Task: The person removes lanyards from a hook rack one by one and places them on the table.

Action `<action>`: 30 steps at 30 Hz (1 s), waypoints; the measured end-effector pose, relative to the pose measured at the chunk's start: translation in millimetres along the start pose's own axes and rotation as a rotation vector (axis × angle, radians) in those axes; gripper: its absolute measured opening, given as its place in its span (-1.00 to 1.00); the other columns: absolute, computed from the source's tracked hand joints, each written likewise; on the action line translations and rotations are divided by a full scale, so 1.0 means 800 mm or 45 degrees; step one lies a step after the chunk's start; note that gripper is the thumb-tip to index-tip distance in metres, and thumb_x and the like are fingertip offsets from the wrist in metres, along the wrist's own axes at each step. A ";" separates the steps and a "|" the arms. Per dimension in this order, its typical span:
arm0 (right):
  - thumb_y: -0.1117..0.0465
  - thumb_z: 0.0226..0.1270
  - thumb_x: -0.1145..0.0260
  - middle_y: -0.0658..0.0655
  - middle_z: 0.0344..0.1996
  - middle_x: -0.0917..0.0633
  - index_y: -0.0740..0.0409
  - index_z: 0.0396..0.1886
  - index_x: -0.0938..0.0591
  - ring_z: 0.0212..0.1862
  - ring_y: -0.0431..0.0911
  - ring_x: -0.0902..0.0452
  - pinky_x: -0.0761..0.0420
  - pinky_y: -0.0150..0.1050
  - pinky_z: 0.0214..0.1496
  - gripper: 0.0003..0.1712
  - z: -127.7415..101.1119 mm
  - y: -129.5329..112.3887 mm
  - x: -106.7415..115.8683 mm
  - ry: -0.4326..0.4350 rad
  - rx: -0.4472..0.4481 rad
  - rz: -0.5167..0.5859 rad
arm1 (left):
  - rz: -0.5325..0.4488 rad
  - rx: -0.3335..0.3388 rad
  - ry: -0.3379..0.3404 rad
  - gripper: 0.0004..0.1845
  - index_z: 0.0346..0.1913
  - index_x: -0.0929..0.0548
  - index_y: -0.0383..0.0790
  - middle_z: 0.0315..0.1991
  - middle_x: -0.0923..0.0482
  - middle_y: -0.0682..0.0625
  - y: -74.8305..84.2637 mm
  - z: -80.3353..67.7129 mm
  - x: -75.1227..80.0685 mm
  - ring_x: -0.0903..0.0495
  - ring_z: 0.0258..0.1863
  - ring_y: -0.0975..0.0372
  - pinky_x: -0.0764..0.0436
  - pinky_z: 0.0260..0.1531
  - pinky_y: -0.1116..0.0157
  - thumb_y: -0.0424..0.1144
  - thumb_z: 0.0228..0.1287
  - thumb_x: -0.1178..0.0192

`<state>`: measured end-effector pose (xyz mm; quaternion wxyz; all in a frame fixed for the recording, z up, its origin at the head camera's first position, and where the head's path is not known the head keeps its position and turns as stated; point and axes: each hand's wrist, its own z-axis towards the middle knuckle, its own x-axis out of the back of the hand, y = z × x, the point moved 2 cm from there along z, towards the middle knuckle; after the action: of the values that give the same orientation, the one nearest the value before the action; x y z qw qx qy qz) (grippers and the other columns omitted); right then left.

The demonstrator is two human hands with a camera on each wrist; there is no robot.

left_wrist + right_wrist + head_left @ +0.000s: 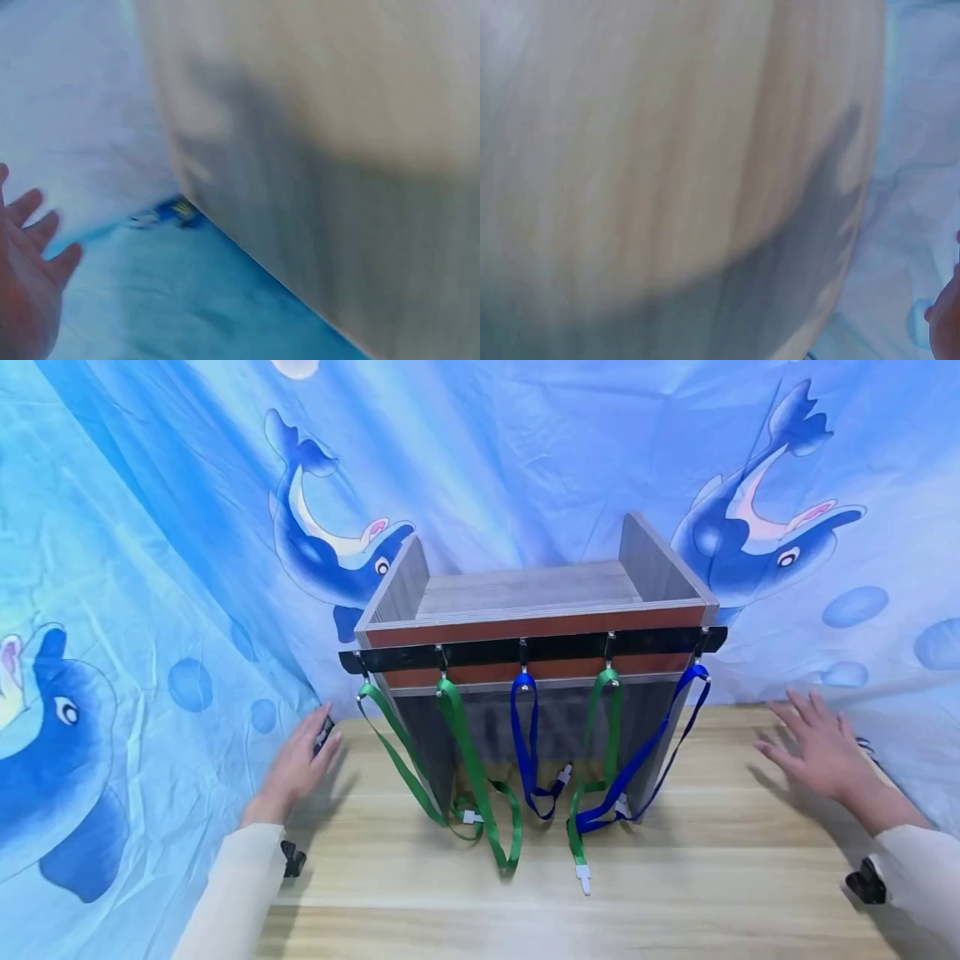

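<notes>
My left hand hovers over the table's left edge, fingers extended and holding nothing; in the left wrist view that hand has its fingers spread. On the far side, my right hand also has spread fingers and holds nothing; only a sliver of it shows in the right wrist view. Between the hands, well apart from both, stands a grey wooden stand with a reddish-brown front. Across it runs a black strip with metal hooks. From these hang green lanyards and blue lanyards, some reaching the tabletop.
The light wood table extends in front of the stand. Blue cloth printed with dolphins hangs behind and along the left. A small dark item shows beside the left fingers; its kind is unclear.
</notes>
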<state>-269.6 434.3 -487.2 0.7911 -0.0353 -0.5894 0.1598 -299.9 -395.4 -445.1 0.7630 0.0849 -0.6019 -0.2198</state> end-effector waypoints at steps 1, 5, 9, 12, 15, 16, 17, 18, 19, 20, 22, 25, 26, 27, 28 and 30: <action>-0.11 0.55 -0.23 0.57 0.55 -0.25 0.33 0.50 -0.39 0.63 0.55 0.09 0.03 0.67 0.46 -0.23 0.001 -0.002 0.002 0.026 0.006 0.039 | -0.084 0.016 0.002 -0.30 0.74 0.05 0.01 0.63 -0.18 -0.39 0.005 0.000 0.002 -0.20 0.59 -0.36 -0.16 0.54 -0.37 0.12 0.73 0.21; 0.06 0.56 -0.25 0.58 0.11 -0.64 0.39 0.01 -0.67 0.21 0.53 -0.48 -0.43 0.42 0.17 -0.58 0.005 -0.016 0.014 0.128 0.019 0.192 | -0.464 0.000 0.055 -0.36 0.74 0.04 -0.06 0.49 -0.40 -0.45 0.033 0.001 0.010 -0.39 0.48 -0.36 -0.34 0.45 -0.33 0.04 0.77 0.46; 0.09 0.54 -0.27 0.32 -0.13 -0.82 0.26 -0.14 -0.77 -0.07 -0.15 -0.69 -0.55 -0.16 -0.12 -0.68 0.008 -0.035 0.027 0.222 0.006 0.270 | -0.641 -0.093 0.151 -0.38 0.71 -0.07 -0.07 0.45 -0.46 -0.43 0.064 0.004 0.014 -0.47 0.43 -0.33 -0.57 0.37 0.04 -0.01 0.76 0.51; 0.13 0.50 -0.32 0.03 -0.27 -0.84 0.17 -0.20 -0.81 -0.15 -0.72 -0.39 -0.43 -0.46 -0.24 -0.77 0.010 -0.056 0.036 0.299 0.015 0.337 | -0.770 -0.158 0.242 -0.43 0.68 -0.17 -0.03 0.45 -0.47 -0.41 0.091 0.006 0.021 -0.58 0.42 -0.06 -0.59 0.28 0.41 -0.04 0.76 0.41; 0.17 0.49 -0.35 -0.39 -0.37 -0.72 0.14 -0.24 -0.82 -0.21 -0.85 -0.30 -0.42 -0.61 -0.26 -0.82 0.010 -0.079 0.044 0.341 0.016 0.438 | -1.001 -0.303 0.357 -0.42 0.65 -0.25 -0.10 0.44 -0.51 -0.33 0.130 0.008 0.032 -0.62 0.38 0.22 -0.59 0.26 0.49 0.01 0.74 0.28; 0.18 0.49 -0.36 -0.39 -0.39 -0.72 0.13 -0.25 -0.81 -0.23 -0.83 -0.34 -0.43 -0.63 -0.27 -0.83 0.009 -0.087 0.045 0.352 0.016 0.466 | -1.077 -0.377 0.392 -0.39 0.63 -0.26 -0.17 0.43 -0.52 -0.29 0.144 0.008 0.036 -0.61 0.37 0.28 -0.60 0.26 0.47 0.04 0.73 0.25; 0.19 0.49 -0.35 -0.38 -0.40 -0.73 0.14 -0.26 -0.81 -0.25 -0.80 -0.39 -0.43 -0.65 -0.28 -0.83 0.008 -0.095 0.047 0.361 0.021 0.496 | -1.137 -0.454 0.428 -0.36 0.62 -0.27 -0.23 0.43 -0.53 -0.25 0.159 0.009 0.041 -0.60 0.36 0.34 -0.60 0.28 0.43 0.08 0.72 0.22; 0.21 0.49 -0.35 -0.47 -0.41 -0.68 0.13 -0.28 -0.80 -0.27 -0.77 -0.43 -0.43 -0.66 -0.29 -0.84 0.008 -0.104 0.049 0.376 0.032 0.518 | -1.173 -0.527 0.456 -0.31 0.61 -0.27 -0.27 0.45 -0.52 -0.21 0.174 0.009 0.048 -0.58 0.40 0.28 -0.58 0.33 0.39 0.12 0.70 0.19; 0.23 0.49 -0.35 -0.54 -0.42 -0.64 0.14 -0.30 -0.79 -0.30 -0.74 -0.46 -0.43 -0.66 -0.30 -0.84 0.007 -0.113 0.051 0.387 0.043 0.545 | -1.195 -0.590 0.483 -0.27 0.61 -0.27 -0.29 0.47 -0.51 -0.15 0.188 0.009 0.055 -0.55 0.44 0.22 -0.56 0.36 0.36 0.17 0.67 0.15; 0.25 0.48 -0.35 -0.53 -0.44 -0.64 0.13 -0.31 -0.78 -0.31 -0.71 -0.48 -0.43 -0.66 -0.30 -0.85 0.006 -0.123 0.053 0.406 0.058 0.565 | -1.193 -0.638 0.507 -0.25 0.60 -0.27 -0.31 0.49 -0.49 -0.12 0.202 0.009 0.062 -0.51 0.48 0.19 -0.53 0.39 0.33 0.19 0.65 0.12; 0.28 0.48 -0.34 -0.45 -0.47 -0.65 0.11 -0.34 -0.76 -0.35 -0.64 -0.48 -0.42 -0.65 -0.28 -0.85 0.005 -0.141 0.057 0.436 0.090 0.601 | -1.156 -0.706 0.554 -0.19 0.60 -0.27 -0.32 0.54 -0.43 -0.15 0.228 0.007 0.077 -0.43 0.55 0.12 -0.44 0.47 0.28 0.25 0.61 0.08; 0.36 0.47 -0.32 -0.33 -0.48 -0.66 0.10 -0.35 -0.72 -0.36 -0.54 -0.51 -0.43 -0.67 -0.22 -0.83 0.005 -0.167 0.062 0.467 0.146 0.683 | -1.071 -0.776 0.616 -0.11 0.58 -0.30 -0.33 0.58 -0.35 -0.21 0.260 0.003 0.096 -0.32 0.61 0.05 -0.35 0.55 0.18 0.33 0.53 0.01; 0.39 0.46 -0.31 -0.29 -0.48 -0.67 0.11 -0.35 -0.72 -0.36 -0.51 -0.52 -0.43 -0.68 -0.20 -0.83 0.005 -0.174 0.064 0.480 0.169 0.714 | -1.038 -0.800 0.633 -0.08 0.57 -0.30 -0.35 0.59 -0.33 -0.21 0.268 0.002 0.101 -0.29 0.62 0.03 -0.33 0.57 0.16 0.35 0.50 -0.02; 0.42 0.45 -0.31 -0.27 -0.48 -0.67 0.12 -0.35 -0.71 -0.36 -0.49 -0.54 -0.44 -0.69 -0.18 -0.82 0.006 -0.182 0.065 0.490 0.190 0.743 | -1.015 -0.829 0.645 -0.04 0.56 -0.30 -0.38 0.60 -0.32 -0.21 0.276 0.002 0.106 -0.27 0.62 0.01 -0.31 0.59 0.13 0.37 0.47 -0.05; 0.45 0.43 -0.30 -0.28 -0.47 -0.67 0.14 -0.35 -0.71 -0.35 -0.48 -0.55 -0.45 -0.70 -0.16 -0.81 0.006 -0.189 0.066 0.499 0.211 0.772 | -0.995 -0.860 0.656 -0.01 0.56 -0.30 -0.41 0.60 -0.31 -0.22 0.282 0.002 0.110 -0.26 0.62 -0.01 -0.31 0.59 0.09 0.39 0.44 -0.08; 0.52 0.40 -0.28 -0.28 -0.43 -0.69 0.17 -0.35 -0.71 -0.33 -0.45 -0.58 -0.48 -0.69 -0.14 -0.79 0.006 -0.202 0.068 0.513 0.259 0.827 | -0.952 -0.910 0.670 0.04 0.54 -0.29 -0.44 0.61 -0.30 -0.21 0.293 0.003 0.118 -0.23 0.63 -0.04 -0.30 0.60 0.05 0.42 0.39 -0.12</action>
<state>-226.4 296.7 -396.4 0.7987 -0.1721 -0.3616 0.4490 -230.5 -228.1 -269.4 0.7386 0.0806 -0.2095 -0.6357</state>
